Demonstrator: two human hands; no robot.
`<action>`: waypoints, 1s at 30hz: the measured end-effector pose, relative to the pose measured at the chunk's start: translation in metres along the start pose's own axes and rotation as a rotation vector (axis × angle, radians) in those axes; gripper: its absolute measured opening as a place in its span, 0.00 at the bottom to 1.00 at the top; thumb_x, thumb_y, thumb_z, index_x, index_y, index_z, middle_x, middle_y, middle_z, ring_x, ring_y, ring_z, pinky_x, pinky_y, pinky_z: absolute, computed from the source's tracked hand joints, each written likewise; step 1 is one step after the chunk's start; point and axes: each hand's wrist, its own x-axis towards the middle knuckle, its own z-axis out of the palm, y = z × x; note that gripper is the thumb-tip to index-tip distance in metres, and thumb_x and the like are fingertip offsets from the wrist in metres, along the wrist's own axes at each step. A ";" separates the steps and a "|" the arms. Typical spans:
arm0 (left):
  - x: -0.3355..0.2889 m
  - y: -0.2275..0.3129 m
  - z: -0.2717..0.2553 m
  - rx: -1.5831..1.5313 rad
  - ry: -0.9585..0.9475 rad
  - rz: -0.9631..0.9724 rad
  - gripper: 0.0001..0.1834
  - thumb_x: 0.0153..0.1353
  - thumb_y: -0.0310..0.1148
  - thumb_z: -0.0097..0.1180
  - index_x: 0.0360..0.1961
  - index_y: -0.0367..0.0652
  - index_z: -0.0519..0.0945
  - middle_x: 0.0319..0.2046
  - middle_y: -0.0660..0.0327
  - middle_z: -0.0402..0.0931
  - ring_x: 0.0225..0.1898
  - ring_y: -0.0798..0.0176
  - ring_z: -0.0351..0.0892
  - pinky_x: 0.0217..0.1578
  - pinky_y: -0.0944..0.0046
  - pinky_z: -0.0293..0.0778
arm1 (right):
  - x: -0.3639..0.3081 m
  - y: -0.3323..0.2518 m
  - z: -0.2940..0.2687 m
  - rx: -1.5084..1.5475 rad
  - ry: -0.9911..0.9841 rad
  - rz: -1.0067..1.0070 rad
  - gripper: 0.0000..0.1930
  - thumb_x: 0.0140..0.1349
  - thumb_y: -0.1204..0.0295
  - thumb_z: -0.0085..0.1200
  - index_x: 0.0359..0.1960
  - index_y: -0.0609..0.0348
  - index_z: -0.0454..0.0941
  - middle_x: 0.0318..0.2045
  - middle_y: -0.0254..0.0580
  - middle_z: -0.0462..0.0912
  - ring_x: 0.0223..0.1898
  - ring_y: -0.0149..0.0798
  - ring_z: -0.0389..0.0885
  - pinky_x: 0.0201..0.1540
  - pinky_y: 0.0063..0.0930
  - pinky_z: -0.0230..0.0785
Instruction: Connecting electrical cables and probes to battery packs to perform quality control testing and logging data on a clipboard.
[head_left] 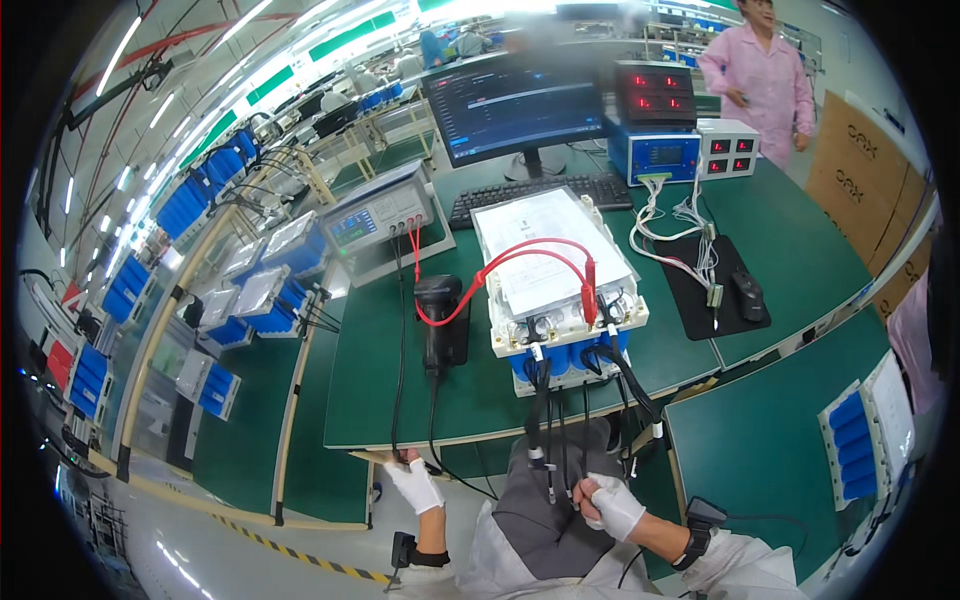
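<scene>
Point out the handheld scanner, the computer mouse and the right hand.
Handheld scanner [436, 342]: head view, on its handle.
Computer mouse [748, 297]: head view, on its top.
Right hand [612, 505]: head view, middle of glove.

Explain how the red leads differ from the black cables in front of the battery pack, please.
Colour: the red leads are red, the black cables black with white tags.
Pose: the red leads arch over the battery pack; the black cables hang down past the table edge.
Both look flexible.
</scene>
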 end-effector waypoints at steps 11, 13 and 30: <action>-0.055 -0.057 -0.028 -0.236 -0.353 -0.652 0.09 0.60 0.35 0.47 0.34 0.41 0.75 0.27 0.64 0.71 0.27 0.66 0.70 0.30 0.65 0.69 | -0.003 -0.002 -0.001 0.000 -0.039 0.060 0.15 0.72 0.61 0.36 0.36 0.58 0.70 0.12 0.28 0.59 0.12 0.25 0.53 0.15 0.23 0.45; -0.059 -0.081 -0.047 -0.422 -0.164 -0.768 0.17 0.58 0.44 0.54 0.39 0.42 0.74 0.26 0.61 0.72 0.31 0.63 0.72 0.33 0.62 0.69 | 0.000 -0.005 0.005 -0.036 -0.094 0.070 0.14 0.72 0.61 0.37 0.38 0.57 0.71 0.12 0.27 0.60 0.12 0.24 0.53 0.15 0.22 0.45; -0.139 0.078 -0.003 -0.726 -0.670 -1.054 0.22 0.66 0.49 0.48 0.58 0.56 0.66 0.37 0.58 0.71 0.35 0.59 0.71 0.34 0.57 0.69 | 0.006 0.013 0.000 0.070 -0.004 -0.117 0.15 0.72 0.63 0.38 0.38 0.61 0.73 0.15 0.25 0.60 0.15 0.21 0.54 0.17 0.20 0.44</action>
